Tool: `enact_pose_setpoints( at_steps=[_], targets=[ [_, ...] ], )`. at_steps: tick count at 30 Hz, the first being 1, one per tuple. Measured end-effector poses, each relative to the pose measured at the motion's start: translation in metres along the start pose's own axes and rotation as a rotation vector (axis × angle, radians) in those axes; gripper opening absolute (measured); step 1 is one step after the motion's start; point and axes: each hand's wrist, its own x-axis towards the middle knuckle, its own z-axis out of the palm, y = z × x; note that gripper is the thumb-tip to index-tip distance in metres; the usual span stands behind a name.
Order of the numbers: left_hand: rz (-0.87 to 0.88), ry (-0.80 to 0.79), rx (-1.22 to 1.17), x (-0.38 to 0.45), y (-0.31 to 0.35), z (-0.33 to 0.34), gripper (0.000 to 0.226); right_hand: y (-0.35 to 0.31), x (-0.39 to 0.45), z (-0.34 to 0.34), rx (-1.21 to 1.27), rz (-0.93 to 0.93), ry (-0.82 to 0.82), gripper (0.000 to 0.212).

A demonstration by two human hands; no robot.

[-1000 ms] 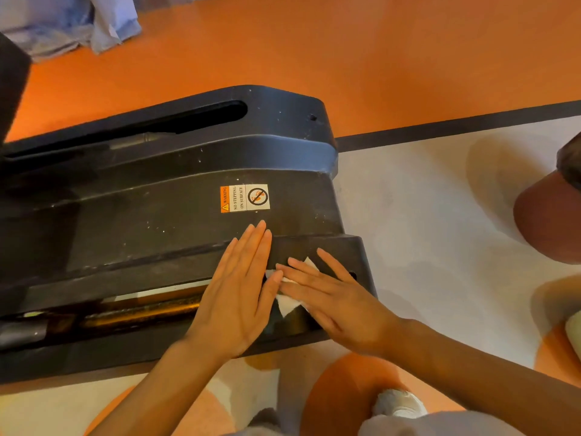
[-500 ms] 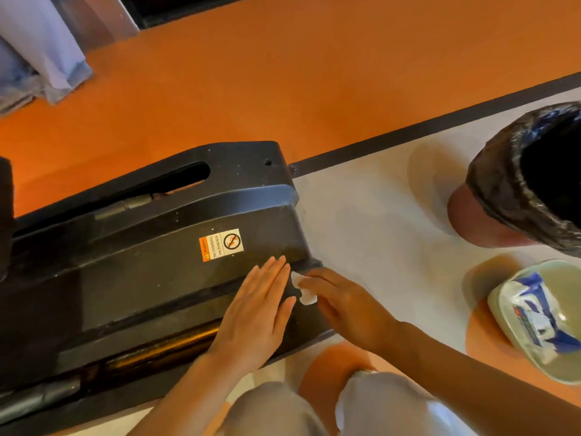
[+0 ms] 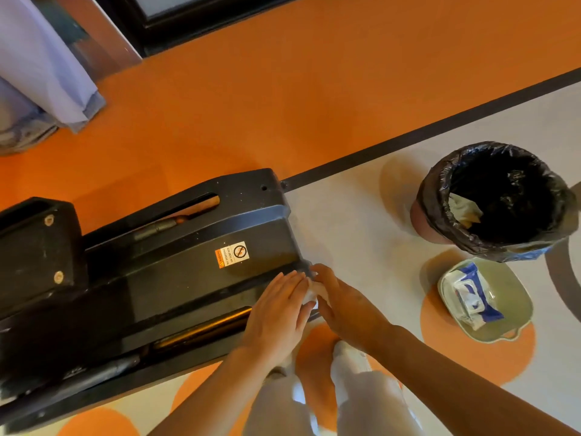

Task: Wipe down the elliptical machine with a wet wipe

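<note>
Hands meet at the right end corner of the long black plastic elliptical machine base (image 3: 176,278), right hand (image 3: 345,305) pinching the small white wet wipe (image 3: 309,295), left hand (image 3: 276,313) flat beside (unwiped length runs leftward, under the left hand).

Black elliptical machine (image 3: 151,278); white wet wipe (image 3: 309,294); orange-and-grey floor (image 3: 283,89); black-lined bin (image 3: 493,199).

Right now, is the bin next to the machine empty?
No, a crumpled wipe lies inside the bin, against its black liner.
</note>
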Motion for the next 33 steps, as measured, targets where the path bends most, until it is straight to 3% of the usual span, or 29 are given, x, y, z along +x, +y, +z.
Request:
enact_pose_setpoints(
  at_steps=[3, 9, 16, 20, 24, 28, 33],
  targets=[
    [0.014, -0.028, -0.038, 0.005, 0.018, -0.024, 0.036, -0.007, -0.016, -0.018, -0.029, 0.044, 0.004, 0.025],
    [0.002, -0.074, -0.099, 0.021, 0.046, -0.065, 0.037, -0.028, -0.039, -0.07, -0.107, 0.026, -0.088, 0.04],
    [0.187, 0.116, -0.055, 0.054, 0.077, -0.089, 0.027, -0.061, -0.059, -0.139, -0.029, 0.019, 0.014, 0.044],
    [0.347, 0.205, -0.006, 0.075, 0.092, -0.1, 0.037, -0.063, -0.069, -0.157, -0.072, -0.033, 0.081, 0.047],
    [0.464, 0.232, -0.03, 0.095, 0.099, -0.099, 0.035, -0.053, -0.08, -0.168, -0.109, -0.016, 0.157, 0.045],
    [0.553, 0.215, -0.056, 0.113, 0.105, -0.098, 0.018, -0.038, -0.087, -0.18, -0.168, -0.019, 0.248, 0.039],
    [0.621, 0.203, -0.033, 0.139, 0.122, -0.097, 0.03, -0.006, -0.099, -0.203, -0.259, -0.073, 0.286, 0.025]
  ],
)
